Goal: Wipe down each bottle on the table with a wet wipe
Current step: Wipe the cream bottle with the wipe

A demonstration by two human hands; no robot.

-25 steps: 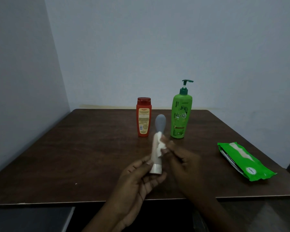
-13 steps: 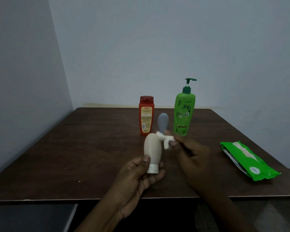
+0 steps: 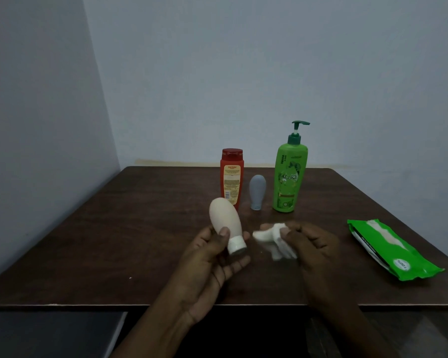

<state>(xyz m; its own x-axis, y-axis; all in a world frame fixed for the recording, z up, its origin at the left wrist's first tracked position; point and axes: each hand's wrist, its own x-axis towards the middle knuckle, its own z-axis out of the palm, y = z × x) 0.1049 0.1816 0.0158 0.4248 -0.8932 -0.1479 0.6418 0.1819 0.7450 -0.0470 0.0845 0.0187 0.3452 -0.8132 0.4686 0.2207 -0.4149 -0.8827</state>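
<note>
A wet wipe (image 3: 274, 239) is lifting clear of the cream bottle (image 3: 224, 220)
The left hand (image 3: 212, 259) is gripping it cap-down above the table (image 3: 114, 241); the right hand (image 3: 313, 251), pinching the wet wipe, is drawing away.

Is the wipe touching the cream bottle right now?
Apart. The head view shows dark table between the wipe and the cream bottle.

Cream bottle (image 3: 225, 218); grey bottle (image 3: 257, 191); red bottle (image 3: 231, 174); green pump bottle (image 3: 289, 177); white wipe (image 3: 274, 237)
</note>
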